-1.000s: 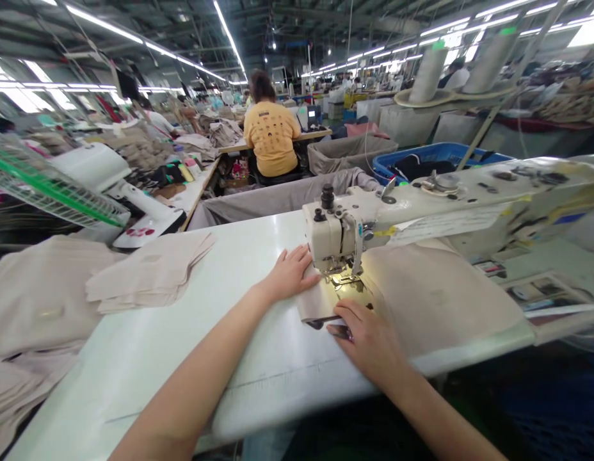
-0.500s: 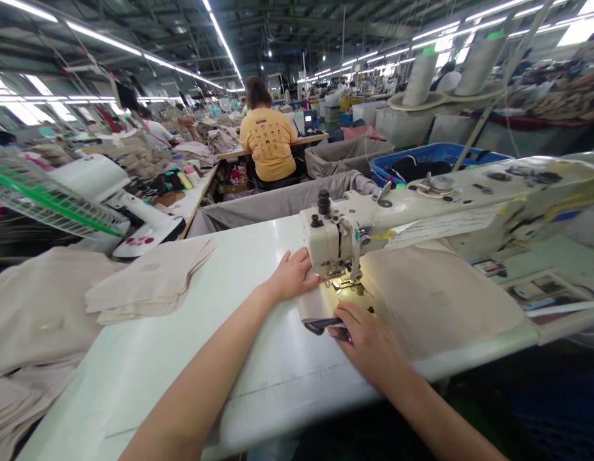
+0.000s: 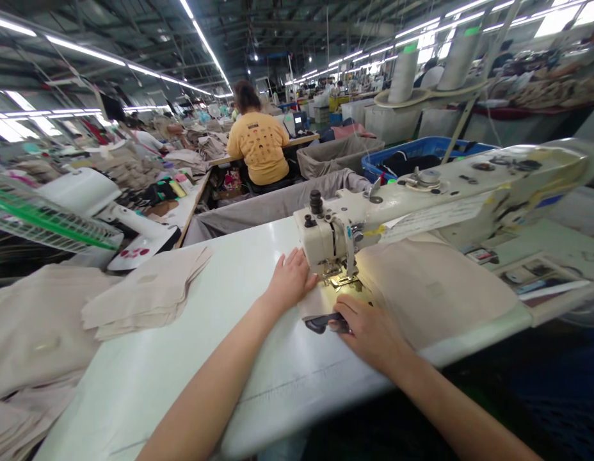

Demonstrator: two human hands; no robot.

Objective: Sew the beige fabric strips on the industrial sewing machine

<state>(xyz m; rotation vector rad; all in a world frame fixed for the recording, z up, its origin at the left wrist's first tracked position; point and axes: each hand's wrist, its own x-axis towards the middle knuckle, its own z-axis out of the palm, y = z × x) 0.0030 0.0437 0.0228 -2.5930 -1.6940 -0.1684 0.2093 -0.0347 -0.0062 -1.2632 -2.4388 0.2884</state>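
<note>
A white sewing machine (image 3: 326, 243) stands on the pale table, its lamp lighting the needle plate. My left hand (image 3: 291, 279) lies flat with fingers spread, just left of the machine head, on the edge of a small beige fabric piece (image 3: 315, 303). In front of the needle my right hand (image 3: 364, 323) pinches a dark-handled tool (image 3: 321, 323) at the near edge of that piece; the tool's far end is hidden by the fingers. A larger beige panel (image 3: 431, 288) lies under the machine arm, right of the needle.
Stacked beige pieces (image 3: 148, 288) lie on the left of the table (image 3: 182, 365), beside more fabric (image 3: 42, 326) and a fan (image 3: 57, 218). Thread cones (image 3: 403, 75) stand behind the machine near a blue basket (image 3: 422, 150). A person in a yellow shirt (image 3: 259, 146) sits ahead.
The view has shifted slightly, so the machine and table appear a little further left. Both hands keep nearly the same places beside the needle, and the right still grips the tool.
</note>
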